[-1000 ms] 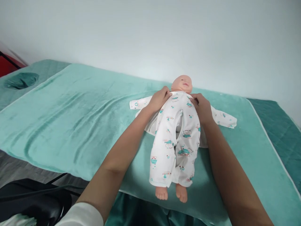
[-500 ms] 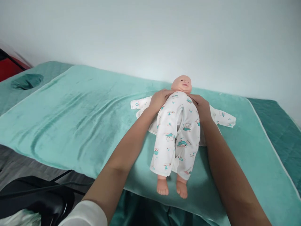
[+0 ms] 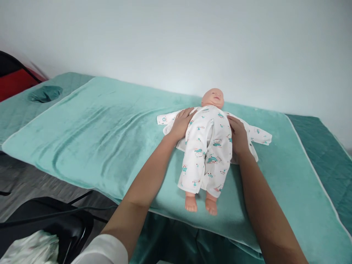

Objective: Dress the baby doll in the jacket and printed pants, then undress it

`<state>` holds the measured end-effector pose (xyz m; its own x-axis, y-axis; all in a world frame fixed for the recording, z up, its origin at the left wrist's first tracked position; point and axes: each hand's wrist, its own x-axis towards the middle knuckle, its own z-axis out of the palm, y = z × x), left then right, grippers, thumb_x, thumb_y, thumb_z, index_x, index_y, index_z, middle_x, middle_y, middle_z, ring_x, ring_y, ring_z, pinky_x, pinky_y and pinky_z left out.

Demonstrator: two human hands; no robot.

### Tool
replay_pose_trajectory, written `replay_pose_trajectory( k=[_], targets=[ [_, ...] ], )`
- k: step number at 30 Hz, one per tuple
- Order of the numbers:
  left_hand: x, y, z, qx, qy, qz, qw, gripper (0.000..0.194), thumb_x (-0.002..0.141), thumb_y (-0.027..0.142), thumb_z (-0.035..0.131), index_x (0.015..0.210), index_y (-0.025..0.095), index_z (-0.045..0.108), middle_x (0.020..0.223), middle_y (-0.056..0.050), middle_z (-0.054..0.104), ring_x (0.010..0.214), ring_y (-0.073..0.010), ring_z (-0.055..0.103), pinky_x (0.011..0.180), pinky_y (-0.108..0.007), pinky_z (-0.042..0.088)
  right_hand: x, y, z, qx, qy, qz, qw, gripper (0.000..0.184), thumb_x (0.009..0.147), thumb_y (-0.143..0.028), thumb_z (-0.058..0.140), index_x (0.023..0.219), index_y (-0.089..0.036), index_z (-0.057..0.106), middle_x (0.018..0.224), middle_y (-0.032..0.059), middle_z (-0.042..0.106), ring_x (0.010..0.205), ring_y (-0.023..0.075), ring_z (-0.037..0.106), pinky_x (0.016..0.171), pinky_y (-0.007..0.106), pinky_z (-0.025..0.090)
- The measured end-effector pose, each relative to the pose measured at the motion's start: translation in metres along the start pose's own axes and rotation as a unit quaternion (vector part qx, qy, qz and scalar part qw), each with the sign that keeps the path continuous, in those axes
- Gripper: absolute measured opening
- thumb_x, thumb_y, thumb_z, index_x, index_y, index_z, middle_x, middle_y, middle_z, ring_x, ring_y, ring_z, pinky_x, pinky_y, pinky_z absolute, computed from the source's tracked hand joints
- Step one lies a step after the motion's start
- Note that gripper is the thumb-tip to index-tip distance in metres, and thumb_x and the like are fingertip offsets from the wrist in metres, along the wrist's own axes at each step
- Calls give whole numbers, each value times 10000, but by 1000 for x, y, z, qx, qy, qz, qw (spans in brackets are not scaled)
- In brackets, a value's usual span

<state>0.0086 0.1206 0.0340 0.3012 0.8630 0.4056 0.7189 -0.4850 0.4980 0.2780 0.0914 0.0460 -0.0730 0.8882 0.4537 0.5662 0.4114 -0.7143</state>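
Note:
A baby doll (image 3: 213, 97) lies on its back, head toward the wall, bare feet toward me. White printed trousers (image 3: 198, 146) cover it from just below the neck to the ankles, with a slit between the legs. Beneath it a matching white baby jacket (image 3: 260, 135) is spread, sleeves out to both sides. My left hand (image 3: 182, 124) lies along the doll's left-hand side in view, fingers stretched and touching the trousers' upper edge. On the opposite side my right hand (image 3: 238, 132) rests against the trousers, fingers extended, their tips partly hidden by the cloth.
A light green sheet (image 3: 82, 121) with shallow wrinkles covers the bed, which has a face hole (image 3: 45, 94) at its left end. The white wall (image 3: 176, 44) runs behind. At lower left stands a black chair (image 3: 74, 223) with a crumpled printed cloth (image 3: 33, 247) on it.
Both my hands have slid down from the doll's neck area along its sides, the right one farther. The view has shifted slightly, showing more of the chair.

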Motion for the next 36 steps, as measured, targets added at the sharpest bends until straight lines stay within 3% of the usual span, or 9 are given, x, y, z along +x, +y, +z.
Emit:
replay_pose_trajectory(
  k=[3, 6, 10, 15, 18, 21, 25, 30, 36],
  targets=[
    [-7, 0, -1, -15, -3, -7, 1000, 501, 976, 286, 423, 1471, 267, 497, 1612, -70, 414, 1515, -230, 318, 1264, -444, 209, -10, -1, 1, -22, 45, 2, 999, 321, 851, -267, 522, 1113, -256, 707, 1271, 92, 660, 1209, 275, 577, 1045, 515, 452],
    [-15, -1, -2, -36, 0, -7, 999, 457, 971, 291, 416, 1396, 221, 568, 1613, -98, 404, 1517, -244, 313, 1268, -455, 213, -15, -3, 0, -29, 71, 88, 993, 246, 811, -277, 557, 1003, -208, 694, 1051, 90, 698, 962, 244, 633, 868, 434, 514],
    [-29, 0, -4, -40, -7, 19, 999, 430, 931, 328, 506, 1324, 186, 608, 1613, -129, 385, 1510, -268, 309, 1263, -457, 235, -19, -5, -5, -29, 15, 197, 980, 210, 815, -365, 593, 895, -198, 691, 881, 44, 718, 823, 219, 615, 767, 375, 478],
    [-39, 12, -7, -53, 41, -7, 998, 372, 944, 310, 489, 1280, 208, 611, 1485, -134, 511, 1453, -284, 355, 1232, -478, 277, -22, -2, -10, 103, -53, 232, 966, 210, 810, -405, 635, 842, -218, 725, 810, 20, 729, 784, 226, 630, 703, 357, 510],
    [-40, 22, -7, -83, 67, -54, 993, 324, 945, 289, 466, 1239, 235, 591, 1354, -127, 586, 1307, -276, 486, 1143, -463, 381, -24, -3, -9, 198, -58, 244, 948, 174, 786, -401, 687, 857, -251, 736, 818, 14, 745, 770, 242, 664, 693, 386, 556],
    [-42, 30, -7, -155, 50, -91, 982, 374, 887, 289, 548, 1257, 242, 528, 1304, -117, 622, 1206, -269, 567, 1070, -439, 439, -24, -10, -5, 261, -40, 268, 927, 171, 739, -372, 752, 870, -262, 745, 869, 16, 765, 788, 256, 701, 737, 420, 593],
    [-43, 39, -10, -271, 28, -165, 948, 417, 839, 268, 595, 1239, 264, 479, 1236, -77, 683, 1180, -258, 605, 1052, -425, 457, -24, -20, -3, 309, -41, 299, 902, 235, 702, -369, 793, 909, -265, 748, 936, 33, 780, 864, 290, 732, 788, 475, 622],
    [-42, 45, -14, -360, 26, -222, 906, 359, 815, 248, 637, 1145, 235, 496, 1226, -95, 698, 1169, -253, 626, 1035, -410, 485, -26, -18, -5, 341, -59, 284, 894, 283, 676, -348, 822, 935, -269, 739, 992, 21, 781, 942, 295, 742, 858, 496, 624],
    [-38, 45, -10, -425, 23, -252, 869, 320, 840, 328, 635, 1120, 199, 551, 1251, -119, 690, 1120, -256, 653, 964, -413, 540, -28, -20, -10, 356, -125, 262, 888, 409, 649, -241, 835, 1041, -279, 724, 1136, 31, 760, 1081, 302, 709, 912, 483, 612]
  ],
)
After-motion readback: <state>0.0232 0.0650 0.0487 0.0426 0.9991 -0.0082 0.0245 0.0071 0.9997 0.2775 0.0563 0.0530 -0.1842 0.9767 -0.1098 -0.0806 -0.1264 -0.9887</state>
